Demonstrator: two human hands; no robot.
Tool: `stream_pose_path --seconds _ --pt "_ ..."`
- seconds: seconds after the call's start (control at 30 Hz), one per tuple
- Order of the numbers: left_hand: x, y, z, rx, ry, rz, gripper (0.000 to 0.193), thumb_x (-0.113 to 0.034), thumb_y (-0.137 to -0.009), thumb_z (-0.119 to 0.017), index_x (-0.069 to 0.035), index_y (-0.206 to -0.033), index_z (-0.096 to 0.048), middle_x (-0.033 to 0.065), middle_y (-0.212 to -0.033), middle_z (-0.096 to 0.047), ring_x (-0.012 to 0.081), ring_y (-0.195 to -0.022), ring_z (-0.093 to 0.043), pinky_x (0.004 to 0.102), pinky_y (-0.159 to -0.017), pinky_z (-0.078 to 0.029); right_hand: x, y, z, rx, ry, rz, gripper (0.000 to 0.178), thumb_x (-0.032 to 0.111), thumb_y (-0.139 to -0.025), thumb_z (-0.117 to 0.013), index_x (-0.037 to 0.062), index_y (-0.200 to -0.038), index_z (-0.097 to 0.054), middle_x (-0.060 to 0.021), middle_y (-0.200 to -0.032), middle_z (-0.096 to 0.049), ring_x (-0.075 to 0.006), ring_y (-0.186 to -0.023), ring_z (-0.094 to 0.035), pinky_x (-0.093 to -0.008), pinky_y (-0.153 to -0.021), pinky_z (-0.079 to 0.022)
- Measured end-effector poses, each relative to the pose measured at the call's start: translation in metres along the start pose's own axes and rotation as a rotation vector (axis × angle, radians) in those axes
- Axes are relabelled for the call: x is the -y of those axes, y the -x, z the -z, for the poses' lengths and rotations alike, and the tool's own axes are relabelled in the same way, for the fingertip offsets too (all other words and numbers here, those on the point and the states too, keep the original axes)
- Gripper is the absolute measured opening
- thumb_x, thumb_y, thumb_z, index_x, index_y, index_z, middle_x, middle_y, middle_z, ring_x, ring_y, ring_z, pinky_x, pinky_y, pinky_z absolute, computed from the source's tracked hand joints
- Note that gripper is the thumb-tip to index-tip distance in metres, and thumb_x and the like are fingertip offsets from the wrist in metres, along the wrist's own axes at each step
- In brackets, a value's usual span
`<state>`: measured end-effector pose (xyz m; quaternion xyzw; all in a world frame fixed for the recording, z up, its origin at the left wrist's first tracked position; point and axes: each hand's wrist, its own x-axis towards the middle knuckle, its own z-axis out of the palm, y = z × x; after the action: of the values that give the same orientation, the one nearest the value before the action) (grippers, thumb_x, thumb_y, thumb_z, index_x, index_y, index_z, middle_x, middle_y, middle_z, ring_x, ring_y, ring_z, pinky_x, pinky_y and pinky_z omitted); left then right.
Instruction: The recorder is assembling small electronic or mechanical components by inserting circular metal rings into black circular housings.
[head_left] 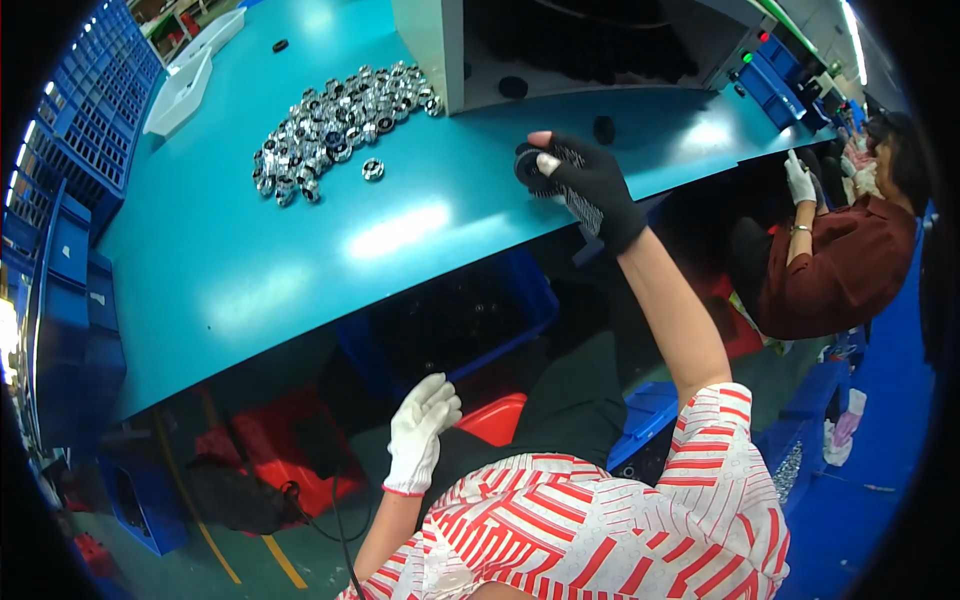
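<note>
My right hand (590, 188), in a black fingerless glove, is closed round a black round wheel-like part (528, 168) above the right part of the teal table. Its thumb and a fingertip press on the part. My left hand (424, 420), in a white glove, hangs below the table's front edge near my lap. Its fingers are loosely stretched and hold nothing. A heap of shiny metal round parts with dark centres (335, 125) lies on the table left of my right hand. One such metal part (373, 169) sits apart, just in front of the heap.
A pale box-like housing with a dark inside (430, 50) stands at the back. Loose black round pieces (603, 129) lie by it. White trays (182, 95) and blue crates (95, 110) line the left. Below the edge is a blue bin (540, 300). A co-worker (840, 260) sits right.
</note>
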<state>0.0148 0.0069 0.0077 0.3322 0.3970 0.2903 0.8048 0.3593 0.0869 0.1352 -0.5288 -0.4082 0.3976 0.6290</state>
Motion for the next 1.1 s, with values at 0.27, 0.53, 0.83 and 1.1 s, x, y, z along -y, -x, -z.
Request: stream_pose_path --seconds 0.27,0.53,0.83,1.1 --pt "-0.016 -0.007 -0.012 -0.030 -0.068 -0.026 0.056 -0.011 -0.086 -0.062 0.006 -0.133 -0.038 0.0249 -0.128 -0.048 0.0258 -0.106 -0.058 0.0330 -0.089 -0.050 -0.027 -0.019 0.105 -0.628 0.775 0.460 0.022 0.010 -0.090 -0.052 0.0066 -0.109 -0.061 -0.0110 -0.101 -0.063 -0.0234 -0.092 -0.061 -0.0326 -0.082 -0.048" --pt "0.003 -0.021 -0.033 0.052 -0.014 0.050 0.055 -0.007 -0.087 -0.061 0.006 -0.135 -0.037 0.0249 -0.130 -0.047 0.0261 -0.111 -0.056 0.0335 -0.092 -0.049 -0.026 -0.045 0.047 -0.470 1.674 0.406 0.030 0.010 -0.080 -0.056 0.0116 -0.109 -0.062 -0.0144 -0.103 -0.063 -0.0334 -0.092 -0.061 -0.0412 -0.081 -0.049" --pt "-0.028 -0.031 -0.069 0.148 -0.066 0.018 0.057 -0.014 -0.085 -0.065 0.006 -0.132 -0.040 0.0222 -0.122 -0.053 0.0257 -0.108 -0.058 0.0345 -0.091 -0.049 -0.028 -0.043 0.036 -0.420 1.038 0.845 0.025 0.004 -0.085 -0.056 0.0080 -0.109 -0.060 -0.0132 -0.097 -0.065 -0.0286 -0.089 -0.062 -0.0362 -0.078 -0.051" --pt "-0.033 -0.004 -0.058 -0.096 -0.392 -0.374 0.069 0.008 -0.075 -0.066 0.003 -0.137 -0.036 0.0179 -0.128 -0.049 0.0248 -0.111 -0.056 0.0338 -0.095 -0.046 -0.039 0.128 -0.081 0.241 -0.210 -0.427 0.037 0.007 -0.092 -0.053 -0.0001 -0.127 -0.050 -0.0091 -0.114 -0.059 -0.0138 -0.101 -0.057 -0.0265 -0.087 -0.046"
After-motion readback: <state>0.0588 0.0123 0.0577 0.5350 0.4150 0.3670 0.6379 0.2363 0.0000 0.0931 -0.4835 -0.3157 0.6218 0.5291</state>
